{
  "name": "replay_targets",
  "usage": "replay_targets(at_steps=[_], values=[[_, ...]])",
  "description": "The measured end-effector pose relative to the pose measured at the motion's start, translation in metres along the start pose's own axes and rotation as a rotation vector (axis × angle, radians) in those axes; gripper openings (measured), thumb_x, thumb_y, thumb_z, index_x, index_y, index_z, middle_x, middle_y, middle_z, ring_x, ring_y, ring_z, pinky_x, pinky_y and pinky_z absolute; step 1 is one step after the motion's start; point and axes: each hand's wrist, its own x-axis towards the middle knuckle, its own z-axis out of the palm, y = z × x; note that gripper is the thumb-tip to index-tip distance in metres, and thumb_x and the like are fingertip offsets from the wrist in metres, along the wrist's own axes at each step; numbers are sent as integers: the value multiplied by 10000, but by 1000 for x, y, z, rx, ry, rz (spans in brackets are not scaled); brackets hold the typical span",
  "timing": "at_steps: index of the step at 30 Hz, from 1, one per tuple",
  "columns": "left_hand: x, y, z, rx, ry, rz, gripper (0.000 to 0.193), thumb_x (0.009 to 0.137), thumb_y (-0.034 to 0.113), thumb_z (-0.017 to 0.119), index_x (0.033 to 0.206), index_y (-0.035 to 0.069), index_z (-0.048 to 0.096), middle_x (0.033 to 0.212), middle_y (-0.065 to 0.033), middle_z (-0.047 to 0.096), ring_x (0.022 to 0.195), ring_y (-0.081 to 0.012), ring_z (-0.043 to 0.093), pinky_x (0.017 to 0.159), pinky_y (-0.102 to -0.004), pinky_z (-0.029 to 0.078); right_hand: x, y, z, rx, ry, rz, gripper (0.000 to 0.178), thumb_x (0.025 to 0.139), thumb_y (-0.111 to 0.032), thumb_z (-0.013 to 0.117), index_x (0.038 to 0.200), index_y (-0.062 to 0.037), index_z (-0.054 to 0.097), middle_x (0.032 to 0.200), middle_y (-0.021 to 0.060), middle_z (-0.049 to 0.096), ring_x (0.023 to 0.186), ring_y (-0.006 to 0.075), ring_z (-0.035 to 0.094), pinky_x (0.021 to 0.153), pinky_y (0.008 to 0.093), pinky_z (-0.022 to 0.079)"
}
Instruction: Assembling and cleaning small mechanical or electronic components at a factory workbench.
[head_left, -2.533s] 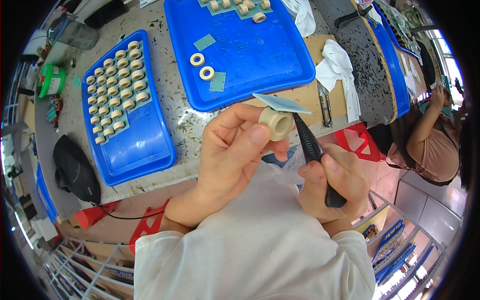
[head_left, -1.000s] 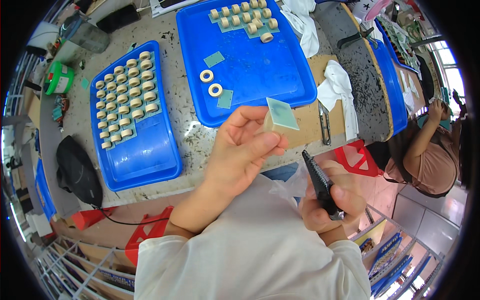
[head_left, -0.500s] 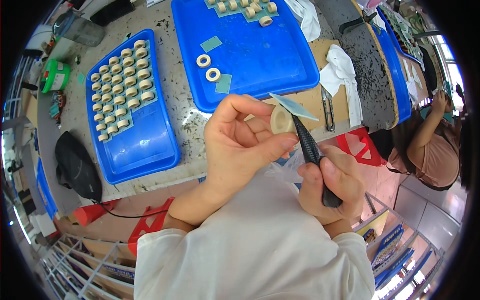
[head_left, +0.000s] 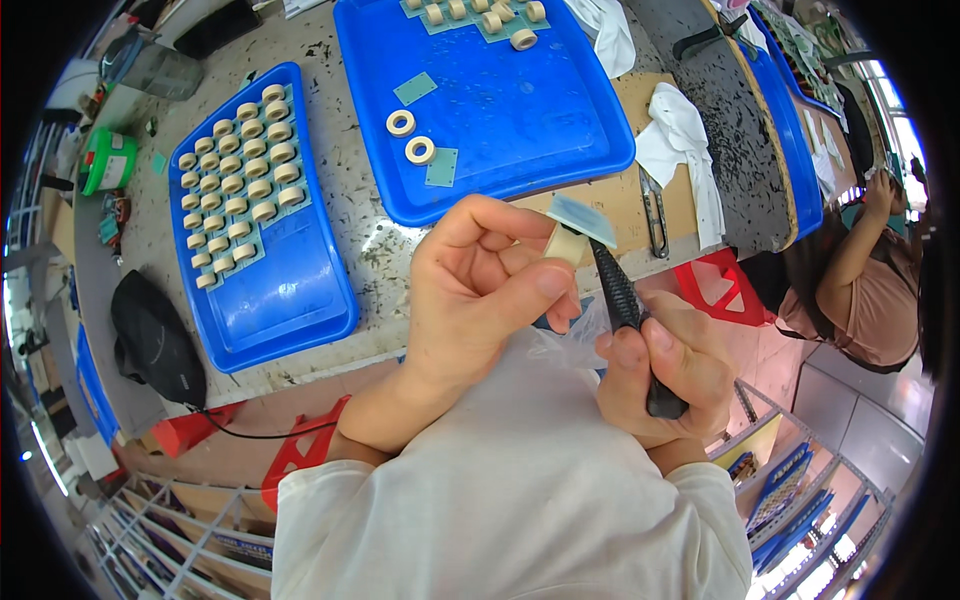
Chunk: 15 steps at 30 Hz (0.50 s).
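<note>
My left hand pinches a cream ring between thumb and fingers, above the table's front edge. A pale green square plate sits tilted on top of the ring. My right hand is wrapped round a black, textured, tapered tool. Its narrow tip reaches to the underside of the plate, beside the ring; the exact contact is hidden. Beyond my hands, two loose cream rings and two green plates lie in a large blue tray, with more ringed plates at its far end.
At left, a second blue tray holds rows of rings on green plates. A black cap lies near the front edge. Pliers and a white cloth rest on cardboard at right. Another person sits at far right.
My left hand has turned the ring so its hole no longer faces me, and the plate now lies flatter over it. The black tool keeps nearly the same place.
</note>
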Motion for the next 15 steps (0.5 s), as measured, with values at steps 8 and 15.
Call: replay_targets(at_steps=[8, 15], values=[[-1, 3, 8, -27, 68, -110, 158, 771, -6, 513, 917, -13, 453, 831, -149, 561, 576, -151, 555, 473, -240, 450, 1, 1, -3, 11, -22, -19, 436, 542, 117, 656, 930, -11, 504, 657, 91, 513, 476, 210, 511, 397, 285, 422], [-2, 1, 5, -162, -71, -170, 151, 803, 86, 499, 921, 0, 459, 859, -155, 556, 578, -163, 545, 468, -251, 446, 0, -1, -5, -15, -14, -11, 429, 553, 108, 657, 933, -17, 502, 648, 90, 513, 482, 210, 513, 409, 286, 427]])
